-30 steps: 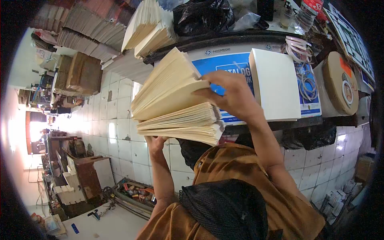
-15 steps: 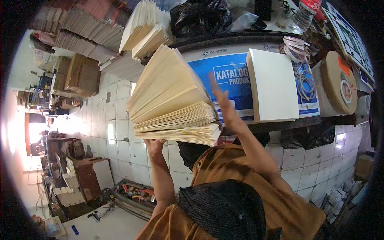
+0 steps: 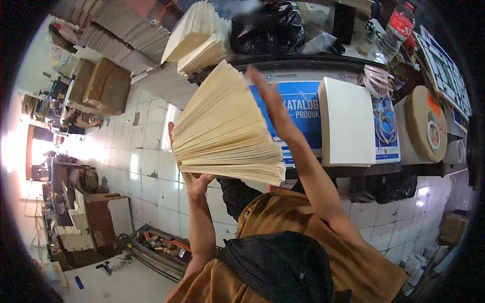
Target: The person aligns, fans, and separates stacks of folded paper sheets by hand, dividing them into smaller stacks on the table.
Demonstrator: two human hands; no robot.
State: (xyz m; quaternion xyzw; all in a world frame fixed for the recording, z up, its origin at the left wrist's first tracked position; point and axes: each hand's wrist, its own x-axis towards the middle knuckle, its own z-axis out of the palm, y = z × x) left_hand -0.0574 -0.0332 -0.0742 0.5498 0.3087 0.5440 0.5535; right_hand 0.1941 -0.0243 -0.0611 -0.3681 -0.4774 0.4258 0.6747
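A thick book block [image 3: 227,136] of cream pages is fanned out in front of me, its leaves spread wide at the right-hand edge. My left hand [image 3: 197,184] is wrapped around its spine, thumb at the lower edge and fingertips showing at the left side. Just right of the fanned leaves is my right hand [image 3: 270,103], fingers stretched out and somewhat blurred, holding nothing. Behind it lies a blue catalogue sheet [image 3: 298,93] on the bench. A closed white book block [image 3: 348,123] rests on that sheet.
Rolls of thin ribbon [image 3: 381,83] and a wide brown reel [image 3: 422,123] stand at the bench's right. At the back are a black plastic bag [image 3: 268,28], a bottle [image 3: 396,30] and more fanned book blocks [image 3: 197,38]. Cardboard boxes [image 3: 103,86] stand left.
My right hand has moved up and left along the page edges. The leaves are fanned more evenly, where before a lower bundle was separated. The camera view has shifted slightly.
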